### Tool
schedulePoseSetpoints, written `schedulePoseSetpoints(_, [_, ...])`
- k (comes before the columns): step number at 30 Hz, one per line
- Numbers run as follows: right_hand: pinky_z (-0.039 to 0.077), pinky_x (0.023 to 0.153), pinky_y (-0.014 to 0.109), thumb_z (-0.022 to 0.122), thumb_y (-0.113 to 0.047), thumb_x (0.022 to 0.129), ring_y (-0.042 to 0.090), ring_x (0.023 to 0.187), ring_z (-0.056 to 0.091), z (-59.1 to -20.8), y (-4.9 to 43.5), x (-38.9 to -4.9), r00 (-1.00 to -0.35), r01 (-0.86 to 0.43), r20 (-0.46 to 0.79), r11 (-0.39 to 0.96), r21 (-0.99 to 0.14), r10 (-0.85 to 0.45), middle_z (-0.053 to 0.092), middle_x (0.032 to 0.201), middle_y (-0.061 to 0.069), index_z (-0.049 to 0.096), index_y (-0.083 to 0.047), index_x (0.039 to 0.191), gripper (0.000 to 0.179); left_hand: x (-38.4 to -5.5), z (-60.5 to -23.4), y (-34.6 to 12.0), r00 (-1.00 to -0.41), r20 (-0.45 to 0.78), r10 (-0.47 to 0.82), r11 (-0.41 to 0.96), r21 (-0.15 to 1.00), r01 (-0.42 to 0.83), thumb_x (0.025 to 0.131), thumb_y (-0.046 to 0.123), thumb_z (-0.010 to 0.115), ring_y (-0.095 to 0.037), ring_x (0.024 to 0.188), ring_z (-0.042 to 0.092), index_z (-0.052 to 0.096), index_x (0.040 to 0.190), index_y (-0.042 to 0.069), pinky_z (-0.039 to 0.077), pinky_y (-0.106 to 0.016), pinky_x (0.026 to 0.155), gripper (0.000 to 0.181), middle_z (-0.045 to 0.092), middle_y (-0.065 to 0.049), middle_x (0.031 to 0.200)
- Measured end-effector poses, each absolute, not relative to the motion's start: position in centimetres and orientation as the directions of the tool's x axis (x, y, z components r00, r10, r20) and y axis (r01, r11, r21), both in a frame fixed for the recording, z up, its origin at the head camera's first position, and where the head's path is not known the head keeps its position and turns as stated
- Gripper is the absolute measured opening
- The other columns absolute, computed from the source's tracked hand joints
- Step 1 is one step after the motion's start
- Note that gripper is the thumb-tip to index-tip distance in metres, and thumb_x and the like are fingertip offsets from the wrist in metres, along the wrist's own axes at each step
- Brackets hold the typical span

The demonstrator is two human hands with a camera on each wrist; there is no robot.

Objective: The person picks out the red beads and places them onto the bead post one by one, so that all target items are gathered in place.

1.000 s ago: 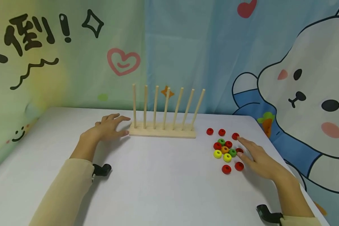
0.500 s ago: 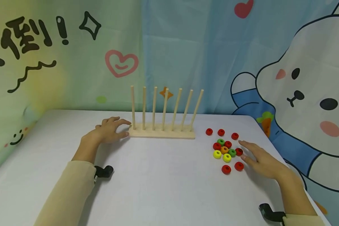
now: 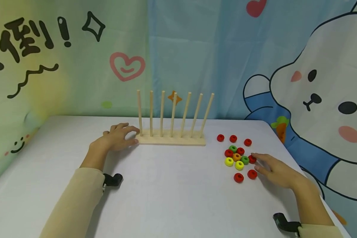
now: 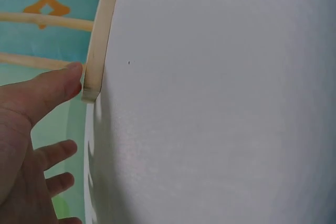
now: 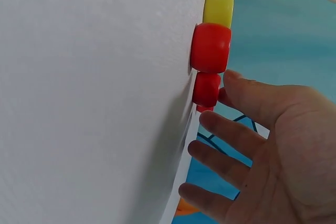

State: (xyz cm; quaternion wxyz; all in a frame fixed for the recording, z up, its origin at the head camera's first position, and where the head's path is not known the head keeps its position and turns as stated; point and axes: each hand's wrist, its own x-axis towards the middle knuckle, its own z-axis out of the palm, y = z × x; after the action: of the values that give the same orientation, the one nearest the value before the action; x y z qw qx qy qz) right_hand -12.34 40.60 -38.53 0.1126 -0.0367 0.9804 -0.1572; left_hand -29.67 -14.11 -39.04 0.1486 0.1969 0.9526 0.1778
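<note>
We judge the work barely begun: all seven pegs of the wooden peg rack (image 3: 171,140) stand bare, and every bead lies loose on the white worktop (image 3: 172,191), in a cluster of beads (image 3: 237,157) to the right of the rack, with three red ones in a row behind it and two more in front. So nothing is threaded yet, and all the beads are left to go. Our left hand (image 3: 119,137) rests flat at the rack's left end, fingers spread and relaxed, holding nothing; the left wrist view shows what the head view cannot settle, that the thumb (image 4: 58,85) presses right against the end of the base (image 4: 97,56). Our right hand (image 3: 278,172) lies open on the worktop just right of the cluster, fingers straight and empty. In the head view its fingertips seem to meet a red bead (image 3: 252,159); the right wrist view shows the thumb tip touching or all but touching a red bead (image 5: 206,89), but no grip closed on anything. Only the head view gives the rack, the cluster and both hands together.
</note>
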Motion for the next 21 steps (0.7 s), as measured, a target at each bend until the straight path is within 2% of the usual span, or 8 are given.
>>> schedulePoseSetpoints(8, [0.04, 0.1, 0.073, 0.058, -0.043, 0.103, 0.058, 0.135, 0.041, -38.44, 40.66, -12.26, -0.974, -0.036, -0.203, 0.953, -0.299, -0.101, 0.045, 0.149, 0.035, 0.045, 0.001, 0.15, 0.065, -29.65, -39.07, -13.62, -0.88, -0.222, 0.42, 0.867, 0.384, 0.317, 0.1, 0.054, 0.056, -0.054, 0.15, 0.013, 0.047, 0.151, 0.03, 0.015, -0.082, 0.108, 0.057, 0.016, -0.021, 0.169])
schedulePoseSetpoints(15, [0.048, 0.095, 0.068, 0.063, -0.041, 0.101, 0.051, 0.125, 0.051, -38.43, 40.71, -12.32, -0.978, -0.042, -0.184, 0.952, -0.304, -0.102, 0.059, 0.136, 0.028, 0.051, -0.001, 0.144, 0.06, -29.86, -39.49, -13.63, -0.874, -0.233, 0.426, 0.859, 0.406, 0.31, 0.103, 0.057, 0.048, -0.055, 0.149, 0.015, 0.044, 0.153, 0.031, 0.016, -0.081, 0.108, 0.056, 0.016, -0.02, 0.169])
schedulePoseSetpoints(21, [0.051, 0.093, 0.064, 0.069, -0.035, 0.098, 0.048, 0.119, 0.056, -38.45, 40.16, -12.69, -0.985, -0.047, -0.148, 0.956, -0.289, -0.093, 0.063, 0.128, 0.025, 0.057, -0.001, 0.135, 0.051, -30.02, -39.97, -14.24, -0.878, -0.207, 0.431, 0.842, 0.441, 0.31, 0.105, 0.055, 0.044, -0.06, 0.146, 0.017, 0.046, 0.152, 0.03, 0.016, -0.081, 0.107, 0.053, 0.016, -0.02, 0.168])
